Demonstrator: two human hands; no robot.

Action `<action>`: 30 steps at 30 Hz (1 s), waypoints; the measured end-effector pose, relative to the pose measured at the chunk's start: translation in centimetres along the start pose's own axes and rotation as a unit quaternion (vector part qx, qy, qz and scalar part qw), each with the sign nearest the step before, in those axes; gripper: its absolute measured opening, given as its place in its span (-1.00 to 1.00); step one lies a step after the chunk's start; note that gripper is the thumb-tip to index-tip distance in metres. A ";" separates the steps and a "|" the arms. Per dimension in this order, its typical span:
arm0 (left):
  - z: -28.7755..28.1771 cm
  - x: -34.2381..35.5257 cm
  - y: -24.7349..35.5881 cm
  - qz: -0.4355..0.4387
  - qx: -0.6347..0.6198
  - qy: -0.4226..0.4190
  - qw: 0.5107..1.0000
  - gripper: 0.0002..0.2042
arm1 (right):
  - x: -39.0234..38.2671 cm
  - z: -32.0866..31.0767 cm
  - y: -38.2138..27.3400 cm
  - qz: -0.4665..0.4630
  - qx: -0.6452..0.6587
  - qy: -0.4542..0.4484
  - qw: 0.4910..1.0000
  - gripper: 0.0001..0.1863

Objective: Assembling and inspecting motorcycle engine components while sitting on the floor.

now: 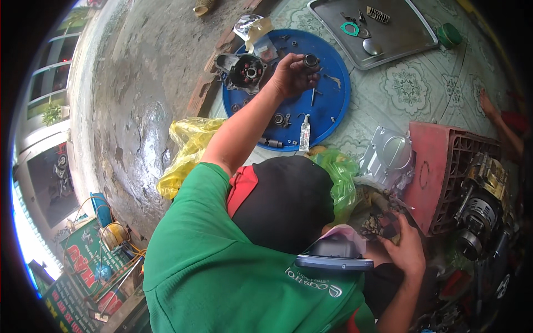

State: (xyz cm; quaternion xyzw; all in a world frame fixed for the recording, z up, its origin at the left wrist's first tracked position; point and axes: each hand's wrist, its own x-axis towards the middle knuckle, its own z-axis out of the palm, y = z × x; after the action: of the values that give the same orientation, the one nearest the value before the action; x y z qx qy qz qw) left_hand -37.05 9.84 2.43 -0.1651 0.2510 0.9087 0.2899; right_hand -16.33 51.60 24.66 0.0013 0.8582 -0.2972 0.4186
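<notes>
At 4 o'clock the right hand (408, 247) lays bent fingers on a grimy dark part (371, 226), its grip impossible to tell; at 3, a silver cover (391, 151); toward 1, the left hand (292, 79) grasps a metal ring (311, 61) over a blue tray (330, 108), a grey casing (240, 71) at the tray's 10 o'clock

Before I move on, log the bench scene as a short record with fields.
Left fingers: holding a metal ring above the blue tray
Right fingers: at a greasy part; grip unclear
Blue tray: small metal parts, a white tube; housing at its left edge
Grey tray: green gasket, other small parts
Beside red crate: silver cover
Left of blue tray: yellow bag
</notes>
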 end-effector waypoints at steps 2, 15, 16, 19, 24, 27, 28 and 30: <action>0.4 -0.9 0.2 -0.004 -0.011 -0.029 1.000 -0.57 | -0.1 -0.1 -0.7 -0.021 0.017 -0.011 1.000 -0.37; -4.4 -7.4 -10.6 0.080 0.546 0.238 0.799 -0.54 | -1.2 0.9 0.9 -0.046 -0.017 0.016 0.999 -0.39; -5.1 -8.1 -11.3 0.090 0.536 0.246 0.802 -0.52 | -0.9 0.9 1.3 -0.028 -0.032 0.007 0.999 -0.38; -5.4 -10.4 -11.4 0.160 0.607 0.268 0.731 -0.48 | -0.8 1.2 1.2 -0.016 -0.044 -0.011 0.999 -0.37; -3.7 -11.9 -10.6 0.190 0.626 0.309 0.690 -0.54 | -0.6 1.0 0.1 -0.049 -0.033 -0.007 0.998 -0.34; -3.9 -11.5 -11.6 0.231 0.644 0.297 0.666 -0.60 | -0.5 1.0 0.0 -0.037 -0.018 -0.015 0.999 -0.34; -4.0 -11.3 -11.6 0.227 0.644 0.295 0.668 -0.60 | -0.3 1.0 0.0 -0.031 -0.022 -0.017 0.999 -0.35; -3.9 -10.7 -11.4 0.272 0.636 0.299 0.658 -0.63 | 0.1 1.0 0.2 -0.020 -0.027 -0.021 0.999 -0.35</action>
State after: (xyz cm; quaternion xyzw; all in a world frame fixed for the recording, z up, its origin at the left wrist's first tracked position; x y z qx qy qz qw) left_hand -21.21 10.95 -0.11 -0.1274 0.8742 0.4678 -0.0266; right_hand -15.65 51.28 24.01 -0.0335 0.8568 -0.2823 0.4302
